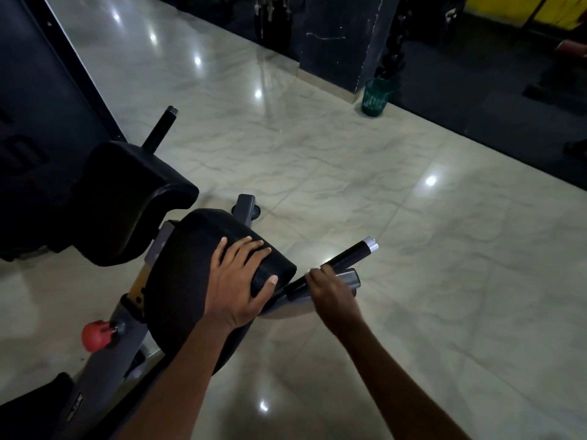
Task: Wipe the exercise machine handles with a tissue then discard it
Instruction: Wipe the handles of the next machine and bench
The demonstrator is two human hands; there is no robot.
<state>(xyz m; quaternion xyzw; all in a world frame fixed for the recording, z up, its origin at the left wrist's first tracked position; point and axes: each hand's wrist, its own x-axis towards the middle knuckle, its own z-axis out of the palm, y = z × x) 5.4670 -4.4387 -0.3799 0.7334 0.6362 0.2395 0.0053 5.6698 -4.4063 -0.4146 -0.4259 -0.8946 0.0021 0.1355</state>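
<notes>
- Handle (347,258): black grip with a silver end cap, sticking out to the right of the machine's near pad, tilted up toward its free end. A short grey tube stub (348,278) lies just beside and below it.
- Right hand (330,292): fingers curled round the lower part of the handle, back of the hand toward the camera.
- Tissue (313,270): only a small white sliver shows at the top of the right hand's knuckles, against the handle; it appears to be pinched between fingers and grip, though most of it is hidden.
- Left hand (239,281): laid flat on the right end of the near pad (190,281), fingers straight and spread, thumb pressed against the pad's end face. Holds nothing.
- Second black pad (127,198) sits farther back and to the left, apart from the near one. Behind it a second handle (160,128) rises, black with a dull metal tip, untouched.
- Red knob (97,335) on the grey frame (104,360), at the lower left, below the near pad.
- Green mesh bin (378,96) stands on the floor at the far right edge of the pale tiles (444,249), against a dark pillar, well apart from the machine.
- Light is dim; ceiling lamps reflect as bright spots on the tiles.
</notes>
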